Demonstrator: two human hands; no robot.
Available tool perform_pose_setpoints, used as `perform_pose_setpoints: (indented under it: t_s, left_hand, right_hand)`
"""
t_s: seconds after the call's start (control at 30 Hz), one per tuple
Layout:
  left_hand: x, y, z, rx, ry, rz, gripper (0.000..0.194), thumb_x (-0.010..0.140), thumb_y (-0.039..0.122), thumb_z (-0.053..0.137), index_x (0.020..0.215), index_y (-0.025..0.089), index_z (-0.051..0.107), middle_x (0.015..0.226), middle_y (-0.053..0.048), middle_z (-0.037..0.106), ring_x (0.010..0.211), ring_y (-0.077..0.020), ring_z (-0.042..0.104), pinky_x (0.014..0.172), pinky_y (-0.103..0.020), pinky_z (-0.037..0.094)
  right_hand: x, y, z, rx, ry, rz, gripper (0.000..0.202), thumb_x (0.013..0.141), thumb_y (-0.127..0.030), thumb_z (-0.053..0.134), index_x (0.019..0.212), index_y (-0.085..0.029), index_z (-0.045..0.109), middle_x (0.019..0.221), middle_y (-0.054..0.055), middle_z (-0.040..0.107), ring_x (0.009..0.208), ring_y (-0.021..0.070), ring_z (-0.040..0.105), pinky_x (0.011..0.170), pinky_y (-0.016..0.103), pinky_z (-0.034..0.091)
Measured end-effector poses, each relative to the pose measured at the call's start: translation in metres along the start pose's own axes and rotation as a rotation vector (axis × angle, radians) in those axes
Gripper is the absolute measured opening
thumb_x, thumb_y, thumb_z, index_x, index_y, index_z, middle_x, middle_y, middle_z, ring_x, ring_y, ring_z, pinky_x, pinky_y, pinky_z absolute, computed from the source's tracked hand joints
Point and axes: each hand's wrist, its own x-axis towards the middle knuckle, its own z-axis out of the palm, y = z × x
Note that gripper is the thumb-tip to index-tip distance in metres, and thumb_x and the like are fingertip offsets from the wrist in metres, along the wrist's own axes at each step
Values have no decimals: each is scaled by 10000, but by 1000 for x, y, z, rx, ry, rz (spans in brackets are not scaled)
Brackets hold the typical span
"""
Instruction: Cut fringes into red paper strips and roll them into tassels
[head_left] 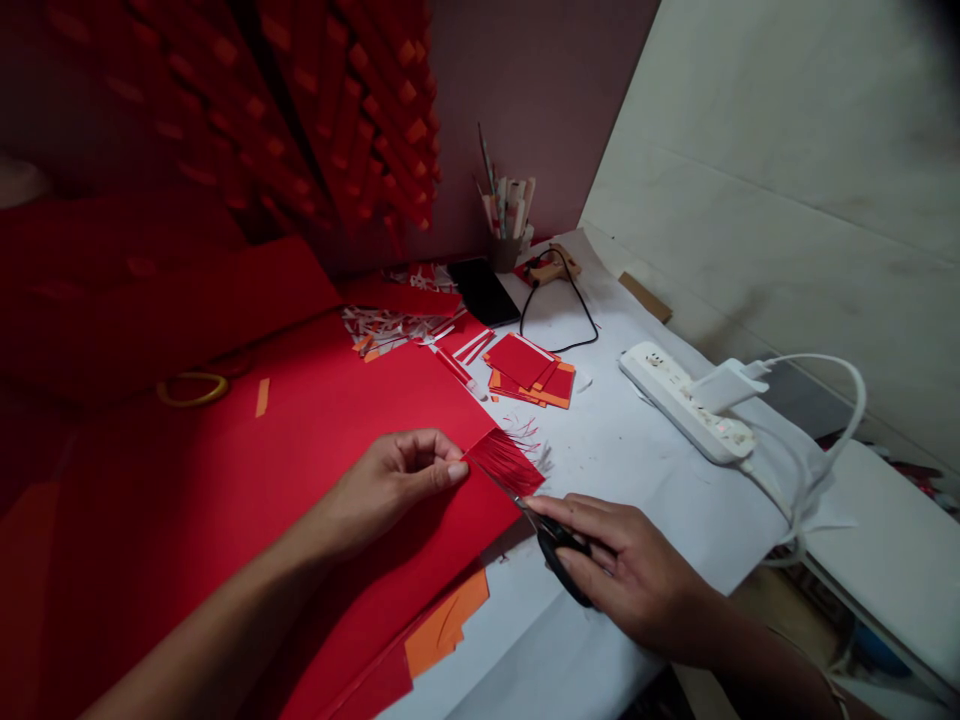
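Note:
My left hand (409, 482) pinches a small piece of red paper (517, 462) by its left corner, thumb on top. Fine strips fringe the far side of that piece, their tips curling outward. In my right hand (626, 570) is a pair of scissors (562, 548) with black handles. The blades lie along the near edge of the fringed paper; whether they are parted I cannot tell. Beneath both hands a large red sheet (330, 430) spreads over the table.
Red and orange paper cards (529, 365) lie beyond my hands, with paper scraps (397, 325) and a dark phone (484, 292) behind. A white power strip (686, 405) with a plugged-in charger sits right. A pen cup (506, 245) stands at the back; yellow-handled scissors (193, 390) lie left.

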Motion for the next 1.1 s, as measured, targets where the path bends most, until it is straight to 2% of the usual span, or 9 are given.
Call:
perform_pose_setpoints:
  t_s: [0.1,0.2,0.3,0.43,0.67,0.83,1.1]
  left_hand:
    - [0,0,1,2,2,11,349,754,482,744,763,162,603,593,63,503,518,-67,357,471,-173,276]
    - [0,0,1,5,-4,31,342,757,475,743,767,160,609,596,66,498,520,-64,350,467,-171,269]
    - [1,1,0,-16,3,33,337,758,471,743,766,166,598,591,71,493,511,-62,352,461,-170,268]
    - [1,0,-1,-55,26,22,347,752,475,750,792,173,583,600,71,510,495,-58,370,463,-172,280]
    - [-1,2,-1,-66,62,8,372,738,480,765,802,169,571,614,62,525,484,-57,389,467,-181,280]
    - [-2,3,0,-76,75,4,362,745,478,761,802,176,569,594,63,520,468,-60,387,451,-181,272]
    - [-1,4,1,-96,65,1,356,741,462,771,796,175,567,601,63,533,474,-55,399,455,-173,288]
  right_hand:
    - [2,-5,-1,17,-2,7,457,859,-117,519,1298,-184,630,1017,88,678,863,202,627,754,338,512]
    - [2,-11,-4,20,-15,67,474,820,-107,526,1273,-171,651,967,70,683,752,174,597,661,300,498]
    - [-2,-13,-9,11,-46,158,505,804,-118,538,1290,-208,642,941,45,671,650,149,529,584,278,473]
    - [-13,-10,-15,7,-59,223,515,815,-135,557,1311,-262,617,1122,62,684,758,178,595,648,297,510]
    - [-31,-9,-19,49,-1,179,473,808,-141,582,1250,-294,659,1230,70,672,1048,235,647,898,363,542]
    - [-32,-9,-19,-7,-4,87,517,797,-127,565,1274,-308,649,1059,62,719,864,228,675,769,358,574]
    - [-27,-1,-13,-5,1,77,520,829,-139,586,1320,-307,618,1090,66,699,920,228,659,798,357,559]
